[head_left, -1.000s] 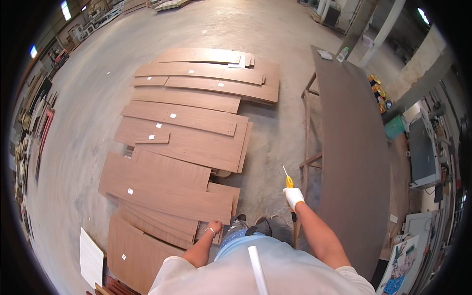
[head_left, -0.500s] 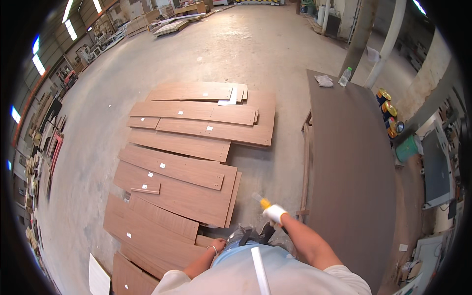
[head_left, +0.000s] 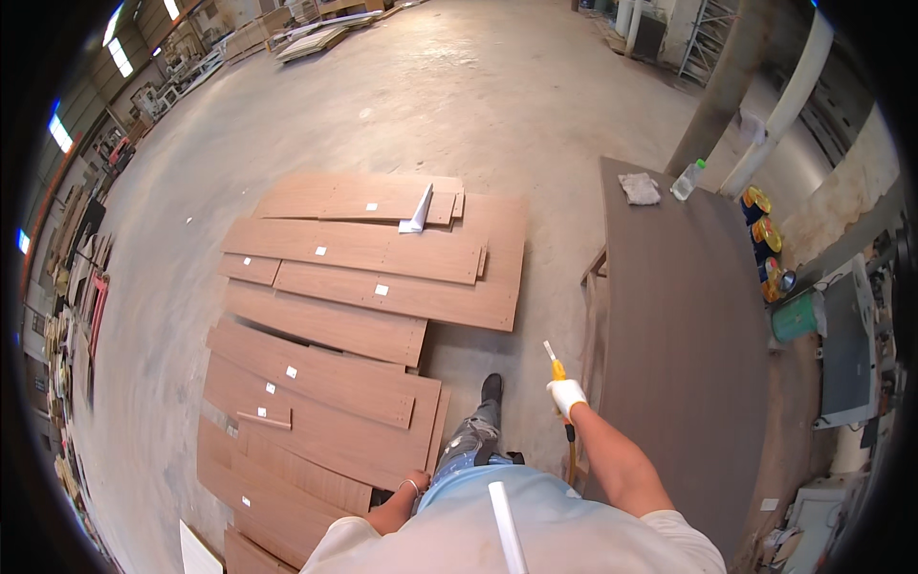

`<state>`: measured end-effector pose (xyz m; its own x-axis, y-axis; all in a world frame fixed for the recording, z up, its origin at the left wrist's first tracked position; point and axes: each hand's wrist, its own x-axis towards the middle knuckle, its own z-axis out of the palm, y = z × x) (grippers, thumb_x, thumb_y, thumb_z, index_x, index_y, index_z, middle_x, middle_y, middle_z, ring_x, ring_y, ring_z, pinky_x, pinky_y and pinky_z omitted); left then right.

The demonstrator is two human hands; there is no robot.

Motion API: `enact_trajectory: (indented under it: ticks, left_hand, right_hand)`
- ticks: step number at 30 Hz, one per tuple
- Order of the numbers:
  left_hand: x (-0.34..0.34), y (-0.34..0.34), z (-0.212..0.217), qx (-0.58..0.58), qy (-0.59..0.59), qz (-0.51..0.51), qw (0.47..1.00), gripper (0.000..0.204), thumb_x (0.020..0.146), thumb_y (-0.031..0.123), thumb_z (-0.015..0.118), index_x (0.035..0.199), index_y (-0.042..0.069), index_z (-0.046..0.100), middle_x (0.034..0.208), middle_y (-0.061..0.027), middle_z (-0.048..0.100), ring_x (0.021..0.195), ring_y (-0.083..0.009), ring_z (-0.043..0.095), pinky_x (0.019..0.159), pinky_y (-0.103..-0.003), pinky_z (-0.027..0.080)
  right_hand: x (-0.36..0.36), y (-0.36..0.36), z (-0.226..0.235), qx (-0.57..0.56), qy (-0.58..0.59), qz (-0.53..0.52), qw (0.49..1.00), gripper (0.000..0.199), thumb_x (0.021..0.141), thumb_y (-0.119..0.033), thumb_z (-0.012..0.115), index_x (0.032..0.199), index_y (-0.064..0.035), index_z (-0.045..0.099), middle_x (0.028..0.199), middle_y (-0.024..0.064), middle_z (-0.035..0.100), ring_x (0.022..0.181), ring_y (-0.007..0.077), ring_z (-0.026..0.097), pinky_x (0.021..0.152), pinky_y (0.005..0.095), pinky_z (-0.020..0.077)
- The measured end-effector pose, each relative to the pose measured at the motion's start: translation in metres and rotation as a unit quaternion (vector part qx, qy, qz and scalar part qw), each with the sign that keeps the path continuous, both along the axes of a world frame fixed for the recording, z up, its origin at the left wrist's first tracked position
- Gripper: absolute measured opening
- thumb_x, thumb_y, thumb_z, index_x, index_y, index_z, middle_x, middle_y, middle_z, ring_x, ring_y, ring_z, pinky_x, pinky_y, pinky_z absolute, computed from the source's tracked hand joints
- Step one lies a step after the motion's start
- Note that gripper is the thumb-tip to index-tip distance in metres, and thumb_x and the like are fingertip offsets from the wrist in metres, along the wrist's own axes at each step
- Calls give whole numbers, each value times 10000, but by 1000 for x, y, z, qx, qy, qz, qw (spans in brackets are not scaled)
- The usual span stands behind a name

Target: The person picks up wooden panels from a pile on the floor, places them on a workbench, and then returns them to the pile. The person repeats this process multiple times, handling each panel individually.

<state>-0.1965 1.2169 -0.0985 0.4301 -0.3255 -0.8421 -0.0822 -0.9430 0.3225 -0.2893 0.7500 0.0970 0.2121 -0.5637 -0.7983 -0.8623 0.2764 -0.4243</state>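
In my gloved right hand (head_left: pixel 567 395) I grip a yellow air blow gun (head_left: pixel 557 369), its thin nozzle pointing forward. A hose (head_left: pixel 572 459) hangs below that hand, between my body and the long dark brown tabletop (head_left: pixel 684 364). My bare left hand (head_left: pixel 416 481) hangs low beside my trousers, close to the near edge of the wood panels (head_left: pixel 325 411); its fingers are partly hidden and too small to read. The brown panels lie in overlapping rows on my left, several with small white labels. A white paper sheet (head_left: pixel 418 212) stands bent upward on the far panels.
A clear bottle with a green cap (head_left: pixel 687 180) and a crumpled cloth (head_left: pixel 640 188) lie at the tabletop's far end. Several yellow-and-dark cans (head_left: pixel 765 234) and a green bucket (head_left: pixel 796 318) stand right of it. My shoe (head_left: pixel 491 387) is on the concrete floor between panels and table.
My right hand has moved forward and right, swinging the blow gun's nozzle to point more straight ahead. One leg has stepped forward. The paper sheet, flat before, now stands bent up.
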Motion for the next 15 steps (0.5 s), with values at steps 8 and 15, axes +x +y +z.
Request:
enact_trajectory:
  ticks: [8, 15]
  left_hand:
    - [204, -157, 11, -110, 31, 212, 971, 203, 945, 185, 515, 1056, 46, 614, 830, -120, 695, 672, -243, 670, 542, -389, 513]
    - [266, -332, 56, -217, 85, 345, 909, 183, 948, 155, 507, 1045, 50, 621, 858, -127, 675, 659, -213, 639, 559, -358, 524]
  right_hand:
    - [146, 15, 89, 304, -143, 317, 887, 190, 797, -239, 634, 692, -88, 588, 545, 29, 505, 448, 172, 483, 454, 337, 391]
    - [163, -141, 45, 21, -63, 32, 997, 314, 811, -321, 630, 812, -9, 671, 587, 102, 594, 476, 214, 568, 473, 369, 447]
